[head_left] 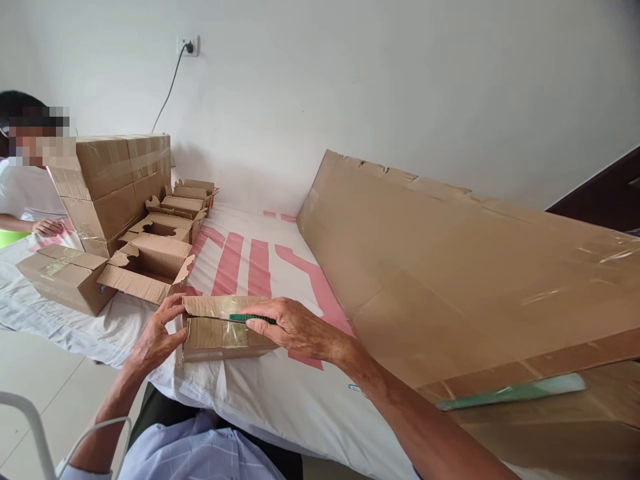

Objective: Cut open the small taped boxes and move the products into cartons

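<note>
A small taped cardboard box (210, 340) lies at the near edge of the cloth-covered table, right in front of me. My left hand (159, 335) grips its left end, fingers at the top flap and thumb at the near side. In my right hand (287, 325) is a green box cutter (243, 318), held flat along the top of the box. Its thin blade points left, lying at the seam between the two flaps, across the clear tape. How deep the blade sits cannot be seen.
Open cardboard boxes (150, 267) stand in a row behind my left hand. Left of them are a closed box (65, 273) and a stack of taped boxes (107, 167). A large cardboard sheet (450, 287) leans at right. Another person (30, 187) sits at far left.
</note>
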### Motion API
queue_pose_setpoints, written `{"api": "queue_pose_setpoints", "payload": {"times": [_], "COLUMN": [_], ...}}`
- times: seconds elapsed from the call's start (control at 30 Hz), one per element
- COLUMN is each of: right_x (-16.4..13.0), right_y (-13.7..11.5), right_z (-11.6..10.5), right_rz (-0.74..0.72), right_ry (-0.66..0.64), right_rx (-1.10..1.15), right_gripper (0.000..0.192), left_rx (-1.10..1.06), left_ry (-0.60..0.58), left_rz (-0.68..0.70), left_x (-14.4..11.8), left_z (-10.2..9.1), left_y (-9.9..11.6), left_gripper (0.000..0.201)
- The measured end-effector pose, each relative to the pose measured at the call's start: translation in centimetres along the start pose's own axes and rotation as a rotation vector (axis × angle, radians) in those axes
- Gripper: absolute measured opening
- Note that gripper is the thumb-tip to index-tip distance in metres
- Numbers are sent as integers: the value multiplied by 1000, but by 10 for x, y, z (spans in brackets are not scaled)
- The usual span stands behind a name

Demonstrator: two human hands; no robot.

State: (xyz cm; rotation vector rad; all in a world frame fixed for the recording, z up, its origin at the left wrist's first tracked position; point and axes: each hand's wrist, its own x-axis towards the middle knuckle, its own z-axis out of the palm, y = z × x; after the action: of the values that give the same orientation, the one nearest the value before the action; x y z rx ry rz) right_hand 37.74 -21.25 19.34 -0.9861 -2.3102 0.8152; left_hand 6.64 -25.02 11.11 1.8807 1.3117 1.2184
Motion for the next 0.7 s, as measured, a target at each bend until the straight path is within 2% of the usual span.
{"api": "queue_pose_setpoints", "payload": {"times": [0.2, 0.33, 0.47, 0.63, 0.7], "right_x": [3, 10, 19, 28, 33], "right_y": [2, -4, -15, -28, -32], "right_z": [1, 4, 6, 6, 7], "right_rz": [-26, -90, -104, -21, 13], "right_ry": [-4, 61, 21, 8, -27], "right_rx": [-86, -140, -350, -623, -714], "right_gripper": [21, 23, 27, 16, 22], "left_rx": [-10, -18, 1, 2, -4], "left_ry": [-7, -11, -4, 23, 31], "left_rz": [-6, -11, -17, -32, -51], "left_x": [-2, -2, 0, 9, 15], "left_z": [0, 1, -1, -5, -7], "left_y": [0, 0, -1, -20, -32], "left_gripper": [53, 50, 42, 40, 44]}}
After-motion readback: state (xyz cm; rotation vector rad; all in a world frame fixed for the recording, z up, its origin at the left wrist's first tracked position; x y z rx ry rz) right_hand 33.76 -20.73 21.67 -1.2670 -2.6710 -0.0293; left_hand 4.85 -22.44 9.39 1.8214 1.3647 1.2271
